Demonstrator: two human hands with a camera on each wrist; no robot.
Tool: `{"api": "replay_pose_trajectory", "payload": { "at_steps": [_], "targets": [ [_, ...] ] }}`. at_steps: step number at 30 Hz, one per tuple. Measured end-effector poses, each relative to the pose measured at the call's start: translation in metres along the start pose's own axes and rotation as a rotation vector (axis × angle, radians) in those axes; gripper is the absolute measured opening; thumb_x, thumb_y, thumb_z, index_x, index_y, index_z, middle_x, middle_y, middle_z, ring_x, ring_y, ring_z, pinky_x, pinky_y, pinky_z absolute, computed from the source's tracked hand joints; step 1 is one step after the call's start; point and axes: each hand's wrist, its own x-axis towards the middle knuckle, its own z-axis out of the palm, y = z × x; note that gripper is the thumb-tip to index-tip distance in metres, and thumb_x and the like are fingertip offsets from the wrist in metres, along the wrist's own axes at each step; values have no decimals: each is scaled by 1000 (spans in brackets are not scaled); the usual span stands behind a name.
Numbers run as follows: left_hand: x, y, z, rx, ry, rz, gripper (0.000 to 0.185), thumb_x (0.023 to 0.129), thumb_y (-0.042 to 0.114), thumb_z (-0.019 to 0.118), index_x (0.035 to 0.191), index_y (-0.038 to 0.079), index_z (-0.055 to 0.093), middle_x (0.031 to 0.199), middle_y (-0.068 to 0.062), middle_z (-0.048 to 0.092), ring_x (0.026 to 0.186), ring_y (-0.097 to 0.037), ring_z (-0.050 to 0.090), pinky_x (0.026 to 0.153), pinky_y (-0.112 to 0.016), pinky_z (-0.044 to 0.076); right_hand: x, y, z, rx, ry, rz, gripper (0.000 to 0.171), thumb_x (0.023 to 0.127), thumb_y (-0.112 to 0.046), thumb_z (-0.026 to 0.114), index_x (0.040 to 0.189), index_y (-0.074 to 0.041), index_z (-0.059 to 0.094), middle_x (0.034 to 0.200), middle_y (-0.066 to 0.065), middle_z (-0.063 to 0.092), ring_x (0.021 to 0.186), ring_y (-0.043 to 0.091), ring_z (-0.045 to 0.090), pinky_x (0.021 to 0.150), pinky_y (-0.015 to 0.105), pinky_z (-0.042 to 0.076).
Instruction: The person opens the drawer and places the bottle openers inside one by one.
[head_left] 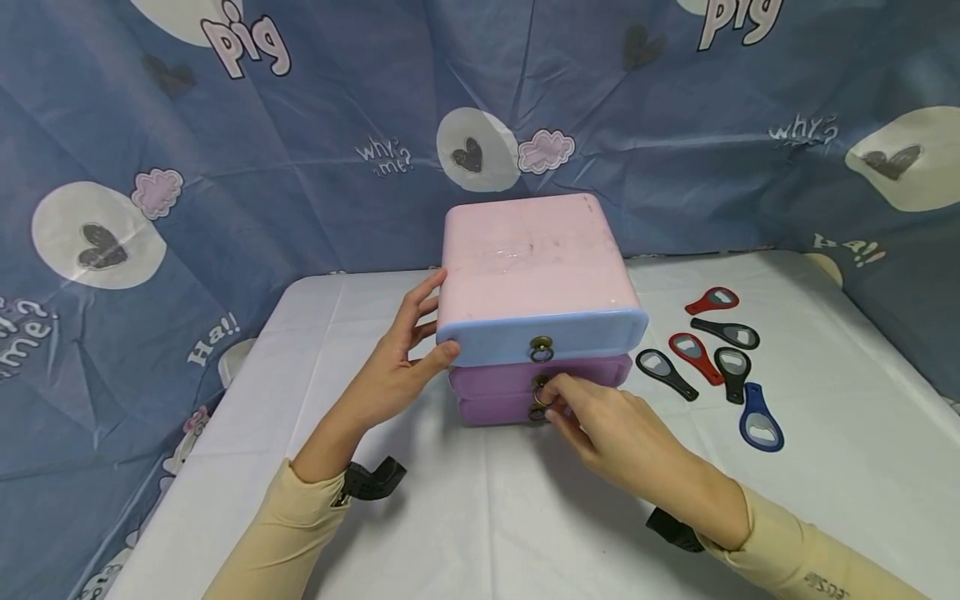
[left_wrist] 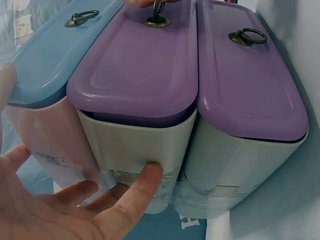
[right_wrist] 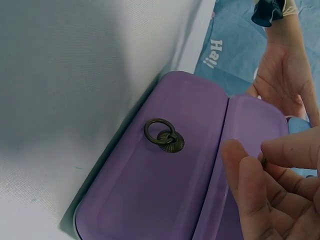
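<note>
The right hand (head_left: 600, 429) is pinching the ring pull (left_wrist: 158, 14) of the middle drawer (left_wrist: 137, 75), fingers (right_wrist: 255, 180) curled tight around the small brass ring, while the left hand (head_left: 390, 367) is bracing the side of the box (head_left: 528, 250), fingers straight and spread flat against the wall, gripping nothing. The box is sitting mid-surface, three drawers stacked: a blue one (head_left: 540, 333) on top, jutting out a little, and two purple ones below. For a clean pull, I'd judge the ring wants drawing straight out along the drawer's line, with the left hand pressing back so the light box is not sliding forward with it. The bottom drawer's ring (right_wrist: 162, 134) is hanging just beneath the pinched one, close enough to snag a fingertip, and the overhanging blue front is crowding the knuckles from above. Off to the right, well apart from the box, six bottle openers (head_left: 712, 358) in red, black and blue are lying scattered on the white surface (head_left: 480, 517). A blue printed cloth (head_left: 225, 167) is hanging behind everything.
</note>
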Motion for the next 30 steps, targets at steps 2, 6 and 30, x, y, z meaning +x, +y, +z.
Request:
{"api": "replay_pose_trajectory", "payload": {
  "at_steps": [2, 6, 30],
  "targets": [
    [0, 1, 0, -1, 0, 1, 78, 109, 35, 66, 169, 49, 17, 174, -7, 29, 156, -45, 41, 103, -63, 59, 0, 0, 0, -3, 0, 1, 16, 98, -7, 77, 108, -17, 68, 93, -7, 72, 75, 2, 60, 63, 23, 52],
    [0, 1, 1, -2, -3, 7, 79, 109, 33, 66, 169, 48, 17, 173, -8, 30, 155, -45, 41, 102, -62, 60, 0, -1, 0, -6, 3, 5, 16, 98, -7, 77, 107, -16, 68, 94, -7, 73, 76, 2, 61, 63, 24, 53],
    [0, 1, 0, -11, -9, 21, 79, 110, 30, 65, 170, 46, 16, 173, -10, 29, 155, -46, 41, 97, -56, 63, -9, -11, -1, 7, -22, -22, 19, 95, -11, 82, 101, -22, 67, 90, -14, 68, 77, -4, 57, 62, 18, 49]
  ]
}}
